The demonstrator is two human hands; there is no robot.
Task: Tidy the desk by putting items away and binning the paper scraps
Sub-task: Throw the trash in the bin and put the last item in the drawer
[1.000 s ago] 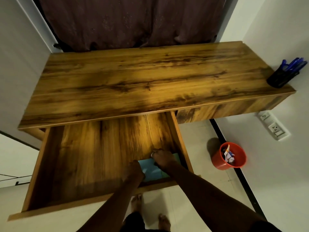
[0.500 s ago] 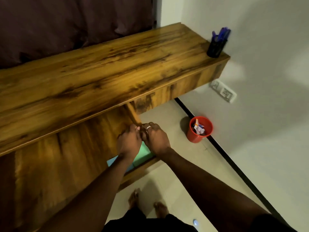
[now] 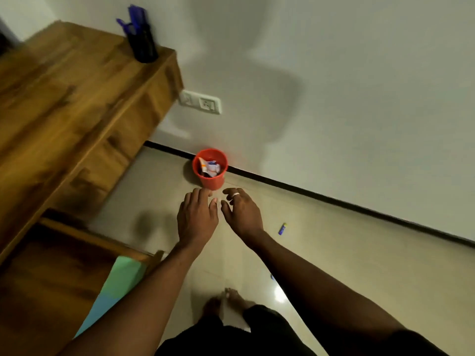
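Note:
My left hand (image 3: 196,219) and my right hand (image 3: 241,214) hover side by side over the floor, fingers loosely spread, holding nothing. Just beyond their fingertips stands a small red bin (image 3: 211,181) with crumpled paper scraps (image 3: 210,167) inside, against the wall. A green and blue notebook (image 3: 117,286) lies in the open drawer (image 3: 46,283) at lower left, partly hidden by my left forearm. A black pen holder (image 3: 142,43) with blue pens stands on the far corner of the wooden desk (image 3: 64,98).
A small blue object (image 3: 282,229) lies on the tiled floor right of my right hand. A white wall socket (image 3: 201,102) sits under the desk's end. A dark skirting line runs along the wall. My bare feet (image 3: 226,301) are below.
Both hands have left the notebook in the drawer and moved out right over the floor, toward the red bin. The view has swung right, away from the desk.

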